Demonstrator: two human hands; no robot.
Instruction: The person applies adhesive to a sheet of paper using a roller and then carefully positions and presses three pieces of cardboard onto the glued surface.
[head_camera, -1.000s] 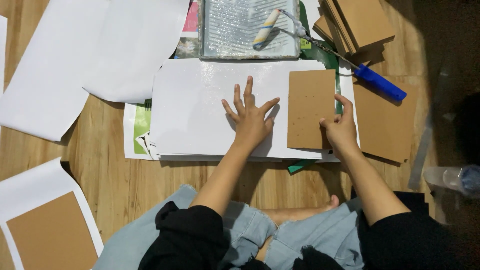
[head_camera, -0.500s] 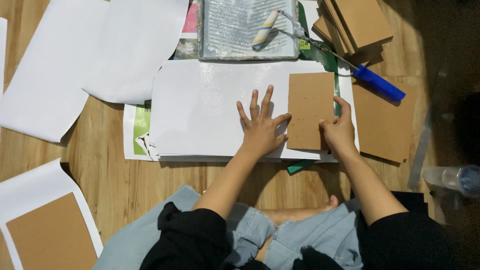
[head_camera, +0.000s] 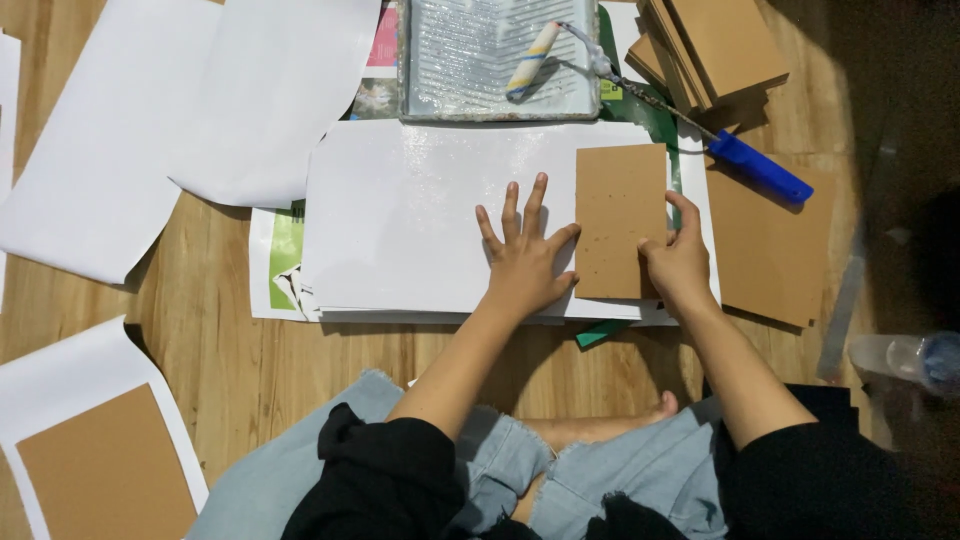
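Positioning step: brown board (head_camera: 620, 220) pressed onto glossy white sheet (head_camera: 400, 215). Left hand (head_camera: 525, 260) flat, fingers spread, holding nothing; right hand (head_camera: 680, 262) pinching board edge. Next: align edges, press flat.

both hands (head_camera: 527, 262) (head_camera: 680, 262) flat beside brown board (head_camera: 620, 220) on white sheet (head_camera: 410, 220)

Matt brown cardboard panel (head_camera: 620, 220) lies on a wet-glossy white paper sheet (head_camera: 420, 215), over a smooth wooden floor (head_camera: 200, 360).
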